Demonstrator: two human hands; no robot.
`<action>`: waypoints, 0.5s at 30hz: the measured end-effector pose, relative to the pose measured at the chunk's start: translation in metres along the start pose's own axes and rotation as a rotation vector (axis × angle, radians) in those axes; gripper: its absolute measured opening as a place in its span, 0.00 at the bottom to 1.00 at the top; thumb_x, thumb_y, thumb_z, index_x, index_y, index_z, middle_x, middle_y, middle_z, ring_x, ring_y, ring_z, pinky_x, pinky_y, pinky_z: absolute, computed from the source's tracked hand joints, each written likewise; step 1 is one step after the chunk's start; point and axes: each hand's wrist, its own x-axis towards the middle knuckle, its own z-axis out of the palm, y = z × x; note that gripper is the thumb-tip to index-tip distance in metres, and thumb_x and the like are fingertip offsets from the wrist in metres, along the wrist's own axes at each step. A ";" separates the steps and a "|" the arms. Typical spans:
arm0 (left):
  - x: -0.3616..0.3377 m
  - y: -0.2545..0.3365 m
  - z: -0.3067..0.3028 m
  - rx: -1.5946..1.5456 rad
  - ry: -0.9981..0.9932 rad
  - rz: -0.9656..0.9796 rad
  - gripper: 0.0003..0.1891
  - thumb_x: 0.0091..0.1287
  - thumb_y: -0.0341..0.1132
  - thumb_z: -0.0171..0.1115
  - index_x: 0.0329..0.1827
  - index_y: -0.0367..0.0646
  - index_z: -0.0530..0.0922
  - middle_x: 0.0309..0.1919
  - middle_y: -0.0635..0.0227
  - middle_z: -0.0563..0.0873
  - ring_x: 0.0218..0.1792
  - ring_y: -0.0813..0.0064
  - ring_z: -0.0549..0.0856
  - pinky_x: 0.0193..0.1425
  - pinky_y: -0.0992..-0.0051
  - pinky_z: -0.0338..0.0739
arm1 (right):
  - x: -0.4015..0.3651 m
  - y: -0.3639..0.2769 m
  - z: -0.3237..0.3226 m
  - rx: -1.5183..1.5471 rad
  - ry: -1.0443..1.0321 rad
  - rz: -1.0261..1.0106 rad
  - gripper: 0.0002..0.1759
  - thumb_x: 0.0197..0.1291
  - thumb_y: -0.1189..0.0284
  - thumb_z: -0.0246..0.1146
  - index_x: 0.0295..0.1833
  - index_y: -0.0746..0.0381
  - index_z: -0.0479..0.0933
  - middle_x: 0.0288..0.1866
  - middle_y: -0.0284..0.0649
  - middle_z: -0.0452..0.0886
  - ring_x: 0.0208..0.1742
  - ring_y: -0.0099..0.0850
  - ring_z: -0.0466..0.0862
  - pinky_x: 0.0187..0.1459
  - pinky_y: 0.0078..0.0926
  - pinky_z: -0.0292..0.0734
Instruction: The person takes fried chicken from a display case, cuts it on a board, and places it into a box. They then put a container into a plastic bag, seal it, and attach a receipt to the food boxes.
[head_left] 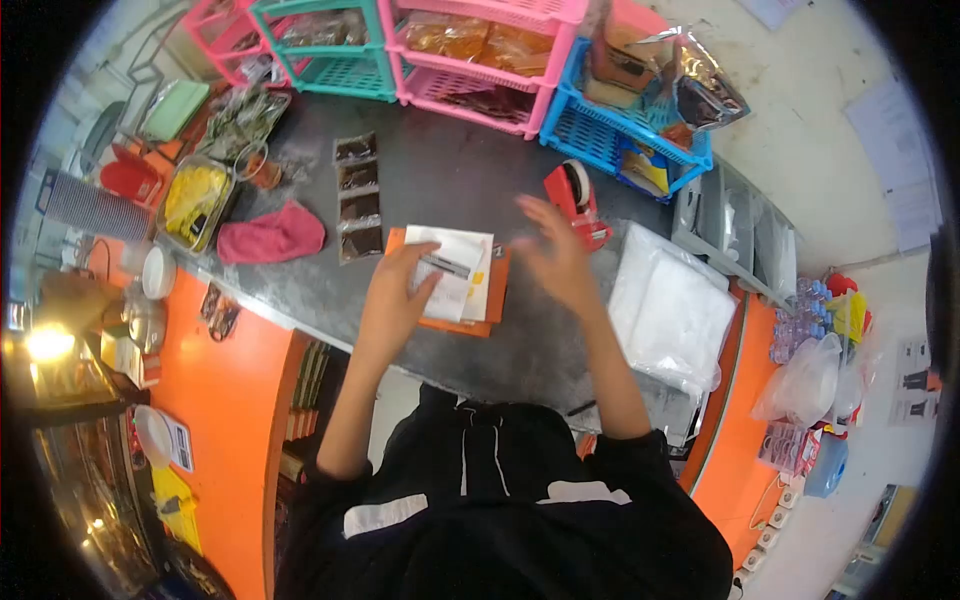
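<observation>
A small stack of white printed papers (477, 297) lies on orange sheets (502, 292) on the dark grey worktop (450, 180). My left hand (398, 285) rests at the left edge of the papers, thumb and fingers apart. A dark grey strip (445, 265) shows on the top paper beside those fingertips. Over the worktop to the right of the papers, my right hand (560, 258) is raised with its fingers spread, slightly blurred and holding nothing. Just beyond it stands a red tape dispenser (592, 222) with a roll of tape.
A strip of dark-filled sachets (359, 210) and a pink cloth (272, 235) lie left of the papers. White plastic bags (668, 305) are stacked at right. Pink (470, 95), green and blue (625, 130) basket racks line the back. A food tray (195, 203) stands far left.
</observation>
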 end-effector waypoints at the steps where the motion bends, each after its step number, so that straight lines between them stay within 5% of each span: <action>1: -0.005 0.003 0.008 0.265 0.144 0.109 0.17 0.54 0.29 0.64 0.49 0.45 0.77 0.51 0.60 0.76 0.53 0.61 0.73 0.57 0.67 0.64 | -0.002 0.019 -0.029 -0.029 0.063 0.147 0.19 0.59 0.64 0.57 0.55 0.60 0.72 0.58 0.45 0.72 0.59 0.41 0.71 0.57 0.33 0.66; 2: -0.009 0.005 0.016 0.526 0.292 0.213 0.17 0.53 0.32 0.65 0.48 0.47 0.78 0.52 0.62 0.75 0.54 0.59 0.72 0.58 0.64 0.63 | -0.004 0.043 -0.050 -0.206 0.200 0.278 0.16 0.59 0.64 0.57 0.50 0.59 0.75 0.52 0.44 0.75 0.54 0.40 0.74 0.53 0.34 0.68; 4: -0.012 0.005 0.024 0.574 0.306 0.185 0.16 0.53 0.33 0.65 0.46 0.49 0.79 0.53 0.64 0.75 0.55 0.61 0.71 0.57 0.63 0.63 | -0.011 0.102 -0.073 -0.386 0.332 0.408 0.13 0.59 0.63 0.57 0.45 0.58 0.78 0.47 0.42 0.78 0.49 0.39 0.76 0.49 0.35 0.70; 7: -0.012 0.000 0.032 0.617 0.301 0.085 0.12 0.53 0.36 0.66 0.42 0.51 0.81 0.52 0.69 0.76 0.53 0.63 0.72 0.53 0.65 0.65 | -0.015 0.165 -0.074 -0.540 0.269 0.136 0.12 0.59 0.63 0.58 0.40 0.60 0.79 0.41 0.44 0.78 0.43 0.39 0.77 0.44 0.32 0.71; 11: -0.005 0.000 0.036 0.568 0.328 0.015 0.12 0.54 0.35 0.65 0.42 0.50 0.82 0.49 0.68 0.78 0.51 0.63 0.73 0.51 0.65 0.66 | -0.012 0.195 -0.059 0.012 0.056 0.428 0.11 0.60 0.63 0.58 0.36 0.61 0.76 0.37 0.38 0.78 0.37 0.30 0.75 0.40 0.25 0.70; 13: -0.005 0.005 0.035 0.583 0.328 0.005 0.12 0.54 0.36 0.64 0.43 0.49 0.82 0.49 0.67 0.78 0.51 0.63 0.74 0.52 0.65 0.67 | -0.019 0.174 -0.058 0.583 0.242 0.738 0.09 0.60 0.64 0.58 0.36 0.58 0.75 0.37 0.31 0.78 0.36 0.24 0.74 0.40 0.23 0.69; 15: -0.009 0.016 0.035 0.619 0.293 0.044 0.16 0.55 0.37 0.63 0.47 0.46 0.81 0.53 0.65 0.77 0.52 0.61 0.73 0.53 0.64 0.66 | -0.030 0.154 -0.054 0.847 0.302 0.717 0.07 0.61 0.66 0.58 0.35 0.57 0.73 0.41 0.29 0.77 0.37 0.21 0.75 0.38 0.19 0.70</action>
